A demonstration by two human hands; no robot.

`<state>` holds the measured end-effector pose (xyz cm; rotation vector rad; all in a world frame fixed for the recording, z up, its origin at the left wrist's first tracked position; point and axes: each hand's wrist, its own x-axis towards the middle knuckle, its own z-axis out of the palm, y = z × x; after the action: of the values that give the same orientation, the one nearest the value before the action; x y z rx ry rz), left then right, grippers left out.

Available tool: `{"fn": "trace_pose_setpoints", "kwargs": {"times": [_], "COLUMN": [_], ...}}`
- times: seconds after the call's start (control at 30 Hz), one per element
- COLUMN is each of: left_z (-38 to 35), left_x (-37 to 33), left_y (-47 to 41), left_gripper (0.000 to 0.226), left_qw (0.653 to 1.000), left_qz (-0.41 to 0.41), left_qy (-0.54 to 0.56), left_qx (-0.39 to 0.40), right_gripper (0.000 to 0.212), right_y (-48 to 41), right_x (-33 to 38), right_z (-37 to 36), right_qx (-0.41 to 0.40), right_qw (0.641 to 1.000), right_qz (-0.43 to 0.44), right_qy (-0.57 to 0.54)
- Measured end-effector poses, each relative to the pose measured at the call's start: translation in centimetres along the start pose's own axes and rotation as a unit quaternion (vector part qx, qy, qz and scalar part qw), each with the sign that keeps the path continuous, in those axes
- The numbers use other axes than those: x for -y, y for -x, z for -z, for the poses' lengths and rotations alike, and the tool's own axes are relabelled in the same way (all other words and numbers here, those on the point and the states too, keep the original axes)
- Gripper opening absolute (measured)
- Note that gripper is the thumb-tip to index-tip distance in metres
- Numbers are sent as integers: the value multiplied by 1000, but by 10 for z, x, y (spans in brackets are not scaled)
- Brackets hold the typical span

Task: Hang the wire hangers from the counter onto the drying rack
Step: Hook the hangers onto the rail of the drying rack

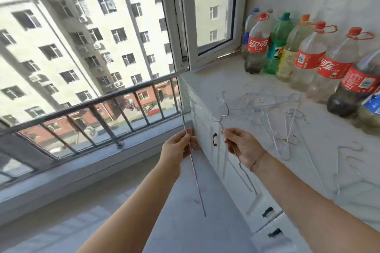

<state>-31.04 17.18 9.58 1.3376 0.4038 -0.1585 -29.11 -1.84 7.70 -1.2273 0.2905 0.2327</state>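
Note:
My left hand [178, 146] pinches a thin wire hanger [194, 170] whose straight side runs from above the hand down toward the floor. My right hand [243, 146] grips another wire hanger [223, 109] just below its hook, in front of the counter's edge; its lower wire hangs down past my wrist. A loose tangle of several more wire hangers [273, 107] lies on the white counter [320, 154] to the right of both hands. No drying rack is in view.
A row of several large plastic bottles [304, 55] lines the wall at the counter's back. White cabinet doors with dark handles [267, 211] sit under the counter. A window with a metal railing [98, 102] fills the left side.

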Motion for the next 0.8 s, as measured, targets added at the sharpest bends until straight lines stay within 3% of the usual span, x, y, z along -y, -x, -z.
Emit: {"fn": "trace_pose_setpoints", "kwargs": {"times": [0.47, 0.8], "left_z": [314, 469], "left_x": [-73, -118], "left_y": [107, 196], "left_gripper": [15, 16], "left_qw": [988, 966], "left_qz": [-56, -96], "left_qy": [23, 65], "left_qx": [-140, -231], "right_gripper": [9, 15], "right_y": [89, 159], "right_x": [-73, -112], "right_z": [-307, -491], "right_qx": [135, 287], "right_qw": [984, 948], "right_qz": [-103, -135], "right_qy": [-56, -15]}}
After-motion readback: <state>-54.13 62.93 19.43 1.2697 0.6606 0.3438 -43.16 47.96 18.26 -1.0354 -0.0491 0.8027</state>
